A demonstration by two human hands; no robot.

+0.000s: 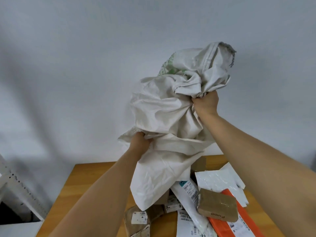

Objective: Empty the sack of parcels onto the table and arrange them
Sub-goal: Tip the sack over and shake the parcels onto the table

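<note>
nearest the camera, the tipped-out parcels lie in a loose heap on the wooden table [95,178]: a crumpled brown paper parcel [136,223] at the front, a white mailer with a barcode label [189,200], a brown cardboard box [217,208] resting on an orange mailer [239,221], and a white plastic mailer [220,180] behind. that makes at least five parcels i can count, plus small brown boxes half hidden under the cloth; the exact total cannot be told.

above them hangs one white sack [167,130], mouth down, its lower edge draped over the pile. the left hand [141,140] has its fingers curled tight into a fold low on the sack, and the right hand [206,102] clenches a bunched twist of cloth higher up, near the closed end.

the risks, as i judge them: a parcel may stay caught in the folds, since the cloth is heavily bunched, and the heap sits close to the right and near edges, so a hard shake could knock the stacked box or a slick mailer off the table.
</note>
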